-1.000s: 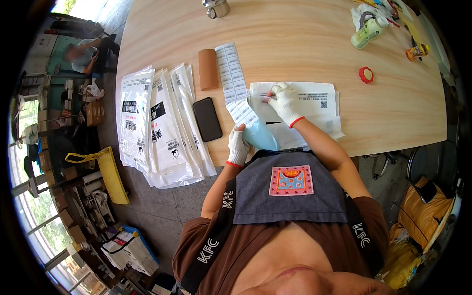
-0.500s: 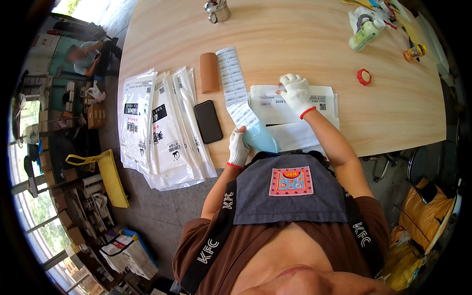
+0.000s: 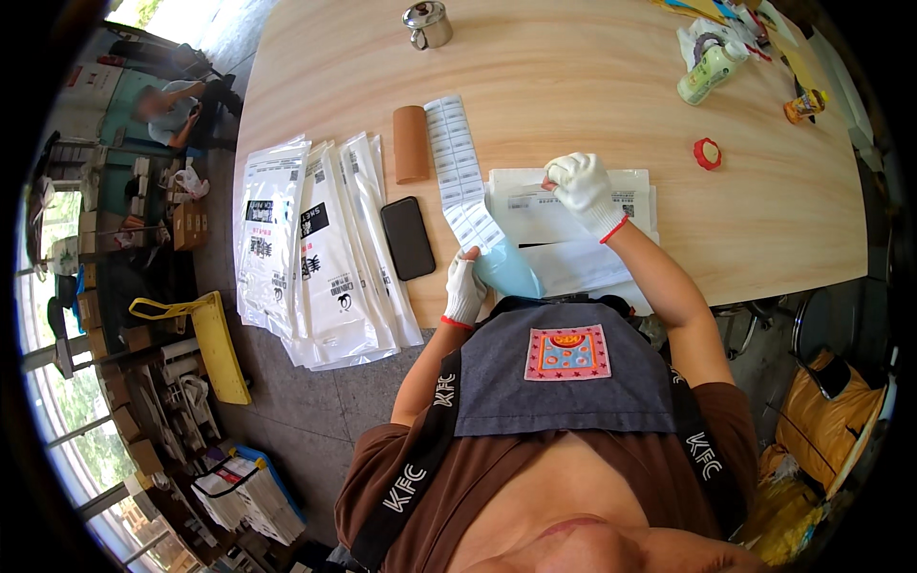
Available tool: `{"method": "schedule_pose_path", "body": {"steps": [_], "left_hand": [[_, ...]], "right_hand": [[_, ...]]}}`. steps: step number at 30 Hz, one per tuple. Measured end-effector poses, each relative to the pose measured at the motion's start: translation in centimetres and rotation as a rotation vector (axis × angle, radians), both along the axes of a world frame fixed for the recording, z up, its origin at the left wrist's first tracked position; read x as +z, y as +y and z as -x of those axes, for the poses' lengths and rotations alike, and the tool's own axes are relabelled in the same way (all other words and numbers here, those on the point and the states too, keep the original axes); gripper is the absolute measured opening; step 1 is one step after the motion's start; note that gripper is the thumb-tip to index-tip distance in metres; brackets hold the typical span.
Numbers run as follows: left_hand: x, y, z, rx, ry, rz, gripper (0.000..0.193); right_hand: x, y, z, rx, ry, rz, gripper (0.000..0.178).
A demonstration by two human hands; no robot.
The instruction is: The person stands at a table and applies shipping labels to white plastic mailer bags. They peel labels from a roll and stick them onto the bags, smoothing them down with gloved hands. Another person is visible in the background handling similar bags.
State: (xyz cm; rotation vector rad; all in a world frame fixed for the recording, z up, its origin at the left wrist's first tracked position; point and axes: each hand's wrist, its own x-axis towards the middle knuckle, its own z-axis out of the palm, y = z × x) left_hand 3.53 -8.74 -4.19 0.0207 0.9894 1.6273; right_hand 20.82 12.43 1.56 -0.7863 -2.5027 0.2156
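Note:
A long strip of white printed labels (image 3: 457,153) lies across the table toward me and curls over to its pale blue back near the edge. My left hand (image 3: 465,290), in a white glove with bare fingertips, is closed on the strip's near end. Over a stack of flat white printed packets (image 3: 521,215) my right hand (image 3: 579,183), gloved the same way, has its fingers curled and pressed together. Whatever they pinch, if anything, is too small to make out. A black phone (image 3: 408,237) and a brown cardboard tube (image 3: 411,145) lie left of the strip.
Several clear-wrapped white bags (image 3: 315,253) overlap at the left, past the table edge. Farther off stand a metal cup (image 3: 427,26), a red knob-like cap (image 3: 707,154), a green-labelled bottle (image 3: 712,74) and a small orange bottle (image 3: 805,106). Another person (image 3: 177,113) sits at the far left.
My right hand has turned and its fingers have curled in more, staying above the packets, while that elbow has swung outward. The left hand and the label strip hardly differ.

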Motion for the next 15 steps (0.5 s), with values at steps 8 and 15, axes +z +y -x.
{"method": "schedule_pose_path", "body": {"steps": [8,15], "left_hand": [[0.4,0.0,1.5,0.089,-0.117,0.07,0.031],[8.8,1.9,3.6,0.04,0.13,-0.042,0.037]], "right_hand": [[2.5,-2.3,-0.6,0.055,-0.063,-0.087,0.008],[2.4,-9.0,-3.4,0.416,-0.497,0.149,0.015]]}}
